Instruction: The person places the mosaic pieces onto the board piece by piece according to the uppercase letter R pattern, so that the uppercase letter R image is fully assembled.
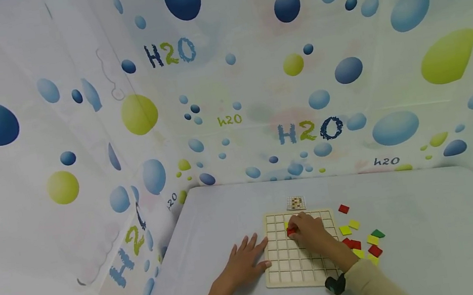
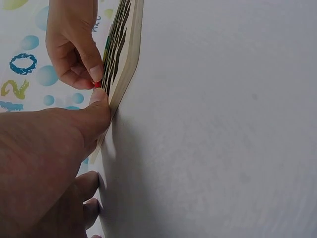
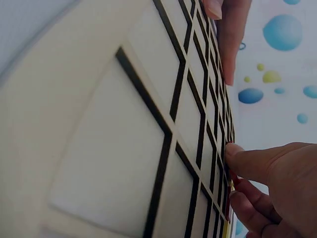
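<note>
Between its thumb and fingertips my right hand [image 1: 309,232] pinches a red square tile [image 1: 291,231], low over the upper middle of a pale wooden grid board [image 1: 281,281]. A bit of yellow tile [image 1: 286,224] shows just beyond the red one. In the left wrist view the red tile [image 2: 96,85] is a small sliver at the fingertips. My left hand [image 1: 245,264] lies with spread, straight fingers at the board's left edge, its thumb and a fingertip right at the rim. The right hand covers several of the board's squares.
Loose red tiles [image 1: 344,209], yellow tiles [image 1: 345,230] and a green tile [image 1: 378,233] lie scattered right of the board. A small patterned card [image 1: 296,203] lies behind it. The white table [image 1: 433,241] meets a curtain [image 1: 247,91] printed with drops at the back and left.
</note>
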Tool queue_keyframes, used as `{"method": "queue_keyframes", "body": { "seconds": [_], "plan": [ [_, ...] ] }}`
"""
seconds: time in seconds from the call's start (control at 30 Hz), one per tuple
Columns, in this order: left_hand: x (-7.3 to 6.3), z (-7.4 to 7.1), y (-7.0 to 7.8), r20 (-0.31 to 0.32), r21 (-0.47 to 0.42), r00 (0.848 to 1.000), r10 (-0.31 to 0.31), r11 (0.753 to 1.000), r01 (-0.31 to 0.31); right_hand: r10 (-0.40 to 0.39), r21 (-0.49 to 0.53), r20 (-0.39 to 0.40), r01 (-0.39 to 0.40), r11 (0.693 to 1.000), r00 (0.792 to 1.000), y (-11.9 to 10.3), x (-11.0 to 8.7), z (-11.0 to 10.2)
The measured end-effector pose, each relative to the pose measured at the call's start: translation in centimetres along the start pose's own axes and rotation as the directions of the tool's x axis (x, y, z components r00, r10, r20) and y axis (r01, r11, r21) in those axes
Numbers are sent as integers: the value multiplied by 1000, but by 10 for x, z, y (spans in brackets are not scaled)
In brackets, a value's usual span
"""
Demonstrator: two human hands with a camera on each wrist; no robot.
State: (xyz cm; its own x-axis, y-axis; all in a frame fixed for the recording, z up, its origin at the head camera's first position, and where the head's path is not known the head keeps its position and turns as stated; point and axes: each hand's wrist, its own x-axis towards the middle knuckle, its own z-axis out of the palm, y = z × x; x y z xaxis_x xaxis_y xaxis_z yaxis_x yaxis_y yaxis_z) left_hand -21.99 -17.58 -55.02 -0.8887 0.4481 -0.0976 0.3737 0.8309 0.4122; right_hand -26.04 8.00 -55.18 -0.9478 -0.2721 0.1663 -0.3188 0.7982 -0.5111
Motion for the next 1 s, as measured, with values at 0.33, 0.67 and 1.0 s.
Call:
{"method": "queue_keyframes", "body": {
  "seconds": [0.33, 0.67, 1.0],
  "plan": [
    [-1, -1, -1, 1, -10, 1000, 13, 1000, -13, -7, -48, 32, 9, 999, 999, -7, -5, -1],
    [-1, 0, -2, 0, -13, 1000, -5, 1000, 5, -12, -41, 20, 13, 999, 1000, -6, -8, -1],
    [-1, 2, -2, -6, -11, 1000, -5, 1000, 5, 148, 27, -95, -146, 989, 984, 42, -7, -41]
  ]
}}
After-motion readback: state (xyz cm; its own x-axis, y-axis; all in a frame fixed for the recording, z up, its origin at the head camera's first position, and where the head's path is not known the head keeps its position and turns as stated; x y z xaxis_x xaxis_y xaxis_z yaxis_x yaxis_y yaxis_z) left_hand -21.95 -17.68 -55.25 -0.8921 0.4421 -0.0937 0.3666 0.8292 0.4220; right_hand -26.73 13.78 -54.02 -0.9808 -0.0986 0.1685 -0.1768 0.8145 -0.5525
